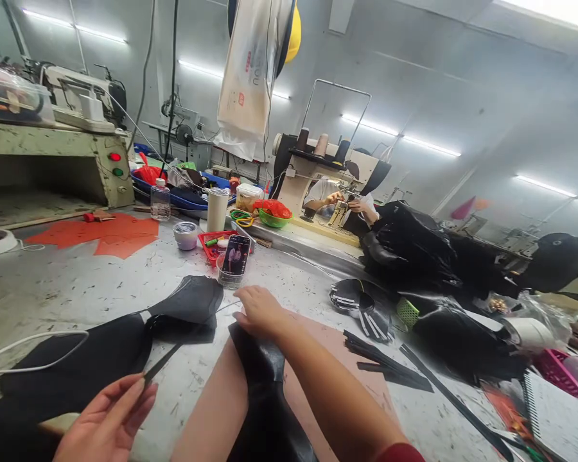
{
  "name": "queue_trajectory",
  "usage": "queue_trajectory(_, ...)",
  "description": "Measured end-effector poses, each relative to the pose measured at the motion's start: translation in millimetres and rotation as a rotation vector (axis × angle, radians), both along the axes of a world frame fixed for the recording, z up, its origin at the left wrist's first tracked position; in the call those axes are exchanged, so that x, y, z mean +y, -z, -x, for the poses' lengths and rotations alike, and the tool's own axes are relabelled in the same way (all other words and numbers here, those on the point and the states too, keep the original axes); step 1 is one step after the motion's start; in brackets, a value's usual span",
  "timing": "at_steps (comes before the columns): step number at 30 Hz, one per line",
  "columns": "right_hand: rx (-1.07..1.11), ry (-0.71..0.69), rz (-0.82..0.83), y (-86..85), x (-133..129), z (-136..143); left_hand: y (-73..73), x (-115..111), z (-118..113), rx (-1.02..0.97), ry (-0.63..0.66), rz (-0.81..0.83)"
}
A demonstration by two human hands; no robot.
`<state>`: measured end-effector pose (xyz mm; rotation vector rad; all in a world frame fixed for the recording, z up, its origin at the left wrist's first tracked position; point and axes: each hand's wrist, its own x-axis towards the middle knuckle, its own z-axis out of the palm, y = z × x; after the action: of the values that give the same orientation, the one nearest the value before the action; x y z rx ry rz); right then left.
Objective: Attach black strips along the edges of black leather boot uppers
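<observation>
Worktable (293, 266) spanned the frame from left edge to lower right. A heap of glossy black material (409, 247) occupied the right; a flat black piece (81, 356) lay lower left, and a pink sheet (334, 333) lay at lower centre. On the sheet, a glossy black panel (272, 417) ran up from the bottom edge. Sewing machine (289, 179) stood upper centre, a co-worker's hands (334, 199) at it. Orange pieces (125, 232) lay at left.

Right hand (259, 313), centre of frame: fingers bent, over the panel's upper end; a thin line reached its fingertips, grasp could not be confirmed. Left hand (113, 410), lower left: thumb and fingers pinched a narrow black strip (162, 364), which pointed up and right. Black strips (390, 367) lay right of the sheet's middle. Phone (236, 255), upright, lit, leaned in a clear container (230, 279) above the right hand.
</observation>
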<state>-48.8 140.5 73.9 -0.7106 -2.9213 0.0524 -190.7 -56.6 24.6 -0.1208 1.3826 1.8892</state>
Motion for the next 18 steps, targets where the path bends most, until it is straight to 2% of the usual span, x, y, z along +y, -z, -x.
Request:
queue_trajectory(2,-0.082,-0.062,0.083,5.4,12,-2,-8.6,6,0,-0.014,-0.019,-0.001)
queue_trajectory(5,-0.137,-0.124,0.111,3.0,10,-18,-33.4,21,-5,-0.047,0.006,0.001)
queue_trajectory(9,-0.128,0.001,0.075,-29.2,-8,-59,-64.2,44,-10,-0.035,-0.039,-0.112)
queue_trajectory(12,-0.118,0.105,0.028,-57.1,-21,-91,-76.7,61,-12,0.049,-0.025,-0.191)
queue_trajectory(15,-0.098,0.136,-0.004,-71.4,-33,-115,-80.1,77,-20,0.151,0.151,-0.205)
queue_trajectory(18,-0.091,0.131,-0.02,-73.4,-44,-128,-72.9,91,-33,0.249,0.402,-0.149)
